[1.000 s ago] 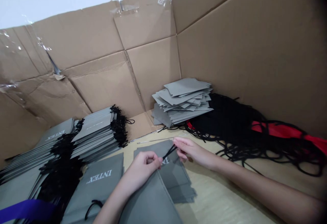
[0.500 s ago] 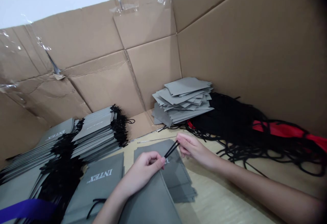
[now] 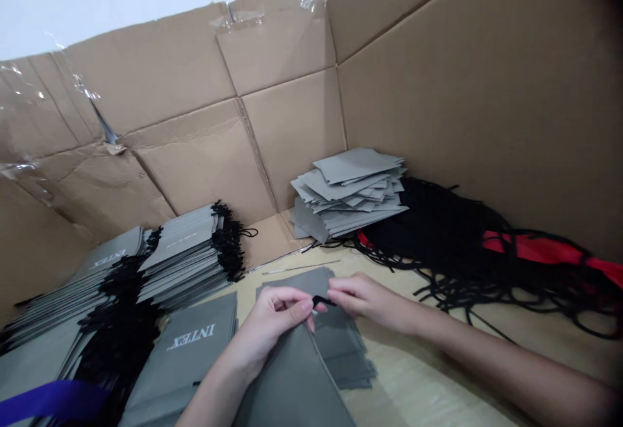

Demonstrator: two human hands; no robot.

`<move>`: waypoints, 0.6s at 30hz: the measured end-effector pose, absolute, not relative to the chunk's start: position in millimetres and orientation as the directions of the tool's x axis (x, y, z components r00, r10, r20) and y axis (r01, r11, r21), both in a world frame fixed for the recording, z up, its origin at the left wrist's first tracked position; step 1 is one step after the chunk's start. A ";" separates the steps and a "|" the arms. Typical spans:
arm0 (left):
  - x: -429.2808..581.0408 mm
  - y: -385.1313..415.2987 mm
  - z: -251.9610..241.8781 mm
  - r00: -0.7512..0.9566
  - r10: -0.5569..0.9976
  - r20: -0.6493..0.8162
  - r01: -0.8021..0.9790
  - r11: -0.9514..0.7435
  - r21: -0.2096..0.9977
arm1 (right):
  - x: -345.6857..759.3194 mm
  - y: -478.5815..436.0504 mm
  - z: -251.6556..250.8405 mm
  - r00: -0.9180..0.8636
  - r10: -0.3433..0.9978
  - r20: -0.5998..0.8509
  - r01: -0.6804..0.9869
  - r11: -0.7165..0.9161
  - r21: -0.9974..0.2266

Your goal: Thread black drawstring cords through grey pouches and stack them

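**Left hand [image 3: 280,313] and right hand [image 3: 365,300] meet at a black cord [image 3: 321,300]**

The right hand is nearly closed, its fingertips pinching the cord's short end. The left hand is curled at the top edge of a grey fabric bag [image 3: 294,381]; whether it also grips the cord is hidden. The bag lies flat under the left wrist, over another grey bag [image 3: 343,355]. It looks light, soft and limp, so it is likely best held by its edge, while the thin cord may slip unless pinched close to its end.

Bags printed INTEX stand in a stack [image 3: 185,252] at left on the pale wood tabletop [image 3: 389,375]. Loose grey panels [image 3: 350,187] and tangled black cords [image 3: 428,226] lie ahead, against flattened cardboard walls [image 3: 287,135].
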State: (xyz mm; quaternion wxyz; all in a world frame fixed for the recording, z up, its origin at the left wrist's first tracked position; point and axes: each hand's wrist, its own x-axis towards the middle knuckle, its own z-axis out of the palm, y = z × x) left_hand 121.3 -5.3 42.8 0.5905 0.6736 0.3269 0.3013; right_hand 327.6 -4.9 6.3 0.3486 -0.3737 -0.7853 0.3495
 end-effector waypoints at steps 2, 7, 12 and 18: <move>124.5 -11.6 42.2 0.580 0.814 0.034 0.030 -0.063 0.998 | 322.2 -12.7 7.0 -0.567 0.797 0.205 0.303 0.434 -0.849; 136.2 -23.3 41.7 0.579 0.814 0.051 0.143 -0.162 0.976 | 310.8 -26.6 1.6 -0.712 0.703 0.000 0.081 0.082 -0.993; 137.8 -22.6 39.9 0.517 0.808 0.281 0.470 -0.543 0.696 | 312.4 -27.0 10.3 -0.752 0.653 -0.092 -0.037 -0.180 -0.983; 129.5 -18.4 29.3 0.687 0.621 0.378 0.612 -0.774 0.159 | 326.6 -19.8 17.5 -0.726 0.589 -0.355 -0.015 -0.530 -0.848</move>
